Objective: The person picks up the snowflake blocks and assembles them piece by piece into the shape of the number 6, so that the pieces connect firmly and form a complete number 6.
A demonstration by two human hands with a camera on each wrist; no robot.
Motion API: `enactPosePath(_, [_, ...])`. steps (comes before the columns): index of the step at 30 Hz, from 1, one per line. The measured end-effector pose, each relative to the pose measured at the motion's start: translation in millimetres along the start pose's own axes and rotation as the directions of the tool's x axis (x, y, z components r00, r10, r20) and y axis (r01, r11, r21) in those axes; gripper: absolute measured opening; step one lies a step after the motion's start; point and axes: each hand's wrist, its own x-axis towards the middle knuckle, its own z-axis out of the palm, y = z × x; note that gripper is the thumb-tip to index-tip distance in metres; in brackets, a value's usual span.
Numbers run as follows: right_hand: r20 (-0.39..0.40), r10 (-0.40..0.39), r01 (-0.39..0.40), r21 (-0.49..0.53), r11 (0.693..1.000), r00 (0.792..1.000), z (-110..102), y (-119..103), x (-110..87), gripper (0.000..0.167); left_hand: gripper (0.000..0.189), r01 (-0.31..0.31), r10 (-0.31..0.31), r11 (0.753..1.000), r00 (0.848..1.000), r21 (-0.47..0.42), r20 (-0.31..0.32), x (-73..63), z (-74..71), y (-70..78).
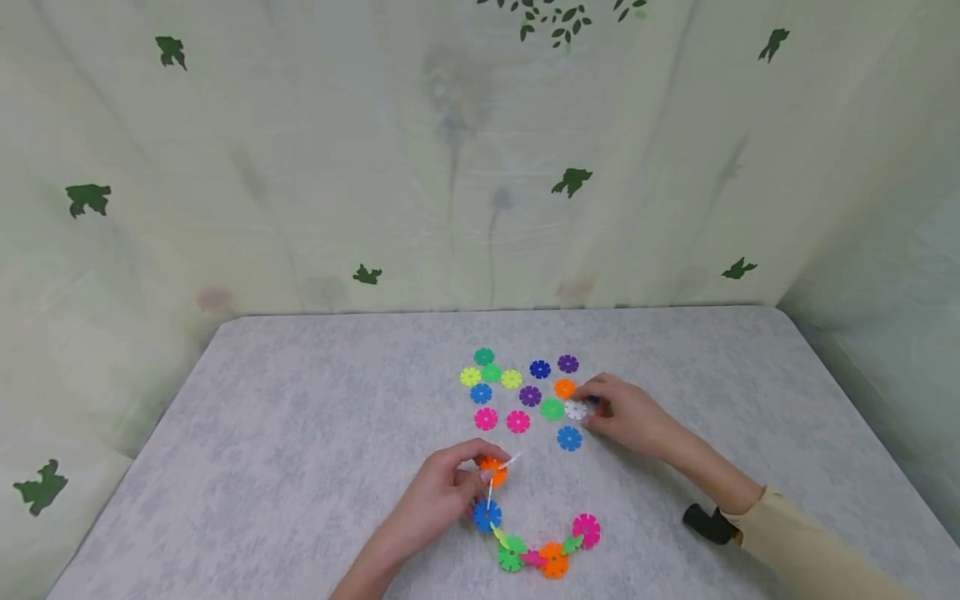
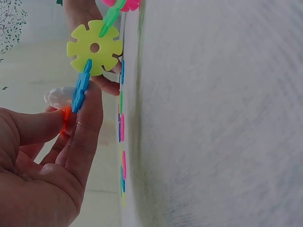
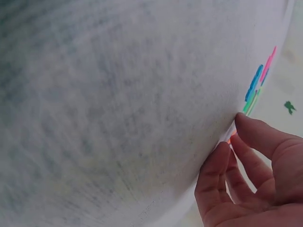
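Note:
My left hand (image 1: 448, 486) pinches an orange notched plastic disc (image 1: 495, 472) between thumb and fingers. White discs, edge-on in the head view, join it; one white disc (image 2: 59, 98) shows in the left wrist view. From there a chain hangs in a curve: a blue disc (image 1: 487, 516), a yellow one (image 2: 94, 47), then green, pink and orange, ending in a pink disc (image 1: 587, 530). Over the loose discs, my right hand (image 1: 628, 414) holds a white disc (image 1: 575, 409) at its edge, thumb and fingers bent around it on the table. The right wrist view hides this disc.
Loose discs lie flat on the grey table (image 1: 300, 433): pink (image 1: 486, 418), purple (image 1: 530, 396), green (image 1: 552, 409), blue (image 1: 569, 438) and several more. A dark blue disc (image 1: 594, 400) is partly under my right hand. A pale curtain (image 1: 300, 167) hangs behind.

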Motion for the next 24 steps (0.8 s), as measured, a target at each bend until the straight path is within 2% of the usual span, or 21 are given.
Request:
enactPosePath(13, [0.017,0.023,-0.023,-0.026,0.999,1.000,1.0,-3.6,3.2,0.030,0.028,-0.006,0.006,1.000,1.000,-0.008,0.018,-0.5,0.8,-1.4])
enactPosePath(20, [0.061,-0.020,0.022,-0.030,0.999,0.998,-1.3,-1.1,6.5,0.027,0.027,-0.010,0.010,1.000,1.000,-0.006,0.019,-1.3,0.5,-0.6])
enactPosePath(24, [0.087,-0.015,0.017,-0.018,1.000,0.996,-2.2,-1.8,6.9,0.026,0.027,-0.010,0.010,1.000,1.000,-0.002,0.018,-1.4,0.4,-0.8])
